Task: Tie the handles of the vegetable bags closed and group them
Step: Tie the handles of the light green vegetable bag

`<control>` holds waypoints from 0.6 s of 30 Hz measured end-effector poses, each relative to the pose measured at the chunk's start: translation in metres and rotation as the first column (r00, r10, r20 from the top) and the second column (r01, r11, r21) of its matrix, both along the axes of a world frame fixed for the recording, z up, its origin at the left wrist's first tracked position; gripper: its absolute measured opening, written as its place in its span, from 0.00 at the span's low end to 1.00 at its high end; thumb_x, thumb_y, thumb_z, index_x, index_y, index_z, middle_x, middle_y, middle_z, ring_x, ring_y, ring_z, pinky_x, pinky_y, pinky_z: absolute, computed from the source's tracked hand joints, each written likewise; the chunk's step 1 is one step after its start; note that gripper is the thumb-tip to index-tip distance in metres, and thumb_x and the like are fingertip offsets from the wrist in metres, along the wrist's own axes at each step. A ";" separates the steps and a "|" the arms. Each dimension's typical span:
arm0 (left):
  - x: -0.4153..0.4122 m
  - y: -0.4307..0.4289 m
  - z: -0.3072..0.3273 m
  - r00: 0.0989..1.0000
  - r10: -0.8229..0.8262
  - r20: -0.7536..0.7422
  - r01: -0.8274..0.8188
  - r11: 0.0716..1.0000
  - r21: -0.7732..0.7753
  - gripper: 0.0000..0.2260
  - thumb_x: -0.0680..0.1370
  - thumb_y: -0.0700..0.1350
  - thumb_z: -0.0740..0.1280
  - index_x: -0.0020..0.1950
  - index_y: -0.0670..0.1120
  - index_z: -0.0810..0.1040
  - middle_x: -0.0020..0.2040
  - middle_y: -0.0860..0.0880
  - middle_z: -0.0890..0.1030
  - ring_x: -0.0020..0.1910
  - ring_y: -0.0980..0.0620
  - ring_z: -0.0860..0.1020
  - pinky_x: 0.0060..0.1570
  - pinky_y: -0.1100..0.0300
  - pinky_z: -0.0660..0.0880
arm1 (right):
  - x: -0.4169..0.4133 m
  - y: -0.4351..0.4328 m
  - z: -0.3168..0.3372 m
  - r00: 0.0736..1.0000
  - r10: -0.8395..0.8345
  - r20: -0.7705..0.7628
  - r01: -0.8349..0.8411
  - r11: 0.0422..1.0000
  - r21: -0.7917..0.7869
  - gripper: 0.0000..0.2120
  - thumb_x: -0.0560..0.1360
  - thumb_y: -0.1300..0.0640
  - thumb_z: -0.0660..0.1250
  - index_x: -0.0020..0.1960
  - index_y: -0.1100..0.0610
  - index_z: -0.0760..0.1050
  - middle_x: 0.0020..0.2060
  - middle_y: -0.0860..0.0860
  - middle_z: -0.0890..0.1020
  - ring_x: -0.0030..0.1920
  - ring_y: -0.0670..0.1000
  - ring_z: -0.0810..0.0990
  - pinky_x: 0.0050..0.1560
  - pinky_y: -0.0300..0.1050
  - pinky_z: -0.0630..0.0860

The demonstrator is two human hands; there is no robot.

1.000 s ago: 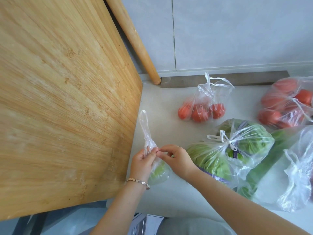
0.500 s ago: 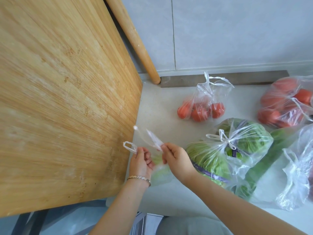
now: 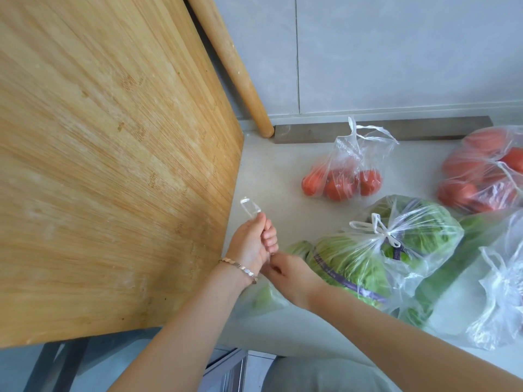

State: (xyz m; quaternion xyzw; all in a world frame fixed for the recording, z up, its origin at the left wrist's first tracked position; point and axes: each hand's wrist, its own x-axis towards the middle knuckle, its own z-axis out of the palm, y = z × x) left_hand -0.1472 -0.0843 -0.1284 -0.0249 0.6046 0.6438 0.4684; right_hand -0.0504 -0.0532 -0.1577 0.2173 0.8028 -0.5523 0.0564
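Observation:
A small clear bag (image 3: pixel 264 297) holding a pale green vegetable lies on the counter near its front edge, partly under my wrists. My left hand (image 3: pixel 252 244) is closed on one handle (image 3: pixel 249 207), whose loop sticks up above the fist. My right hand (image 3: pixel 288 271) pinches the bag's other handle just below and right of the left hand; that handle is mostly hidden. To the right sits a tied bag of lettuce (image 3: pixel 396 244). Behind it stands a small bag of tomatoes (image 3: pixel 343 176), and a bigger tomato bag (image 3: pixel 486 176) lies at the far right.
A large bamboo cutting board (image 3: pixel 113 154) leans at the left, with a wooden rolling pin (image 3: pixel 229 60) propped against the grey wall. A long green vegetable bag (image 3: pixel 467 264) and a crumpled clear bag (image 3: pixel 506 290) lie at the right. The counter's front edge is close to my body.
My hands pulled the two handles apart, then crossed them. The left hand rose with its handle loop; the right hand dropped below and tucked against the left wrist.

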 end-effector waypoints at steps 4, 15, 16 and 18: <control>-0.006 -0.019 0.001 0.735 -0.517 -0.439 0.368 0.848 -0.382 0.12 0.79 0.51 0.56 0.46 0.45 0.73 0.39 0.52 0.75 0.39 0.56 0.75 0.47 0.59 0.73 | 0.011 0.003 -0.013 0.990 -0.126 0.062 0.135 0.973 -0.189 0.18 0.79 0.54 0.58 0.31 0.54 0.66 0.33 0.47 0.67 0.36 0.49 0.67 0.42 0.41 0.63; 0.007 -0.044 -0.015 0.341 -0.773 -0.535 0.565 0.623 -0.541 0.07 0.79 0.49 0.58 0.41 0.53 0.72 0.34 0.52 0.80 0.36 0.59 0.78 0.42 0.66 0.73 | 0.019 0.011 -0.012 0.967 -0.248 -0.063 0.217 0.926 -0.308 0.15 0.75 0.61 0.61 0.29 0.56 0.73 0.29 0.48 0.75 0.35 0.45 0.73 0.42 0.39 0.68; 0.005 -0.044 -0.016 0.331 -0.765 -0.553 0.562 0.630 -0.535 0.08 0.78 0.48 0.60 0.41 0.50 0.73 0.34 0.49 0.82 0.34 0.61 0.78 0.40 0.68 0.73 | 0.020 0.011 -0.013 0.969 -0.237 -0.067 0.203 0.924 -0.324 0.14 0.75 0.59 0.60 0.33 0.60 0.75 0.29 0.50 0.75 0.36 0.48 0.73 0.44 0.42 0.69; 0.001 -0.045 -0.015 0.316 -0.749 -0.583 0.555 0.644 -0.526 0.07 0.77 0.47 0.62 0.40 0.47 0.74 0.35 0.45 0.84 0.31 0.64 0.78 0.37 0.73 0.71 | 0.020 0.011 -0.014 0.959 -0.275 -0.064 0.235 0.903 -0.361 0.12 0.77 0.59 0.61 0.41 0.64 0.78 0.31 0.53 0.78 0.38 0.48 0.75 0.46 0.42 0.71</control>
